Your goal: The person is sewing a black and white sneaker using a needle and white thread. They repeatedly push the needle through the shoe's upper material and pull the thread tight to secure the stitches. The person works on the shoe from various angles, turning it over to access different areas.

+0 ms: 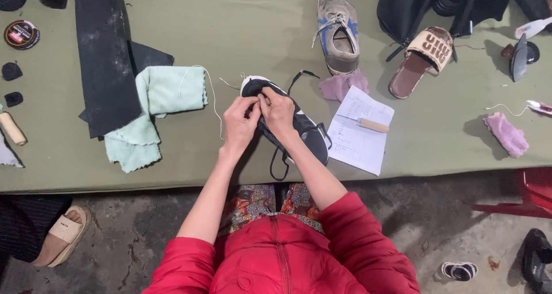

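Observation:
A black and white sneaker (307, 134) lies on the olive-green table (259, 29) straight in front of me, toe pointing away. My left hand (238, 124) and my right hand (279, 113) both press on its upper near the toe, fingertips pinched together at the same spot. A thin white thread (215, 101) trails from the shoe toward the left. A black lace (279, 167) hangs off the shoe over the table's near edge.
A mint-green cloth (155, 107) and black rubber sheet (103, 52) lie left. A paper sheet (359, 130) with a small wooden tool (372, 125) sits right, beyond it a grey-blue sneaker (338, 27), a tan slide sandal (420, 61), pink rags (506, 134). Another person's sandalled foot (60, 239) is at lower left.

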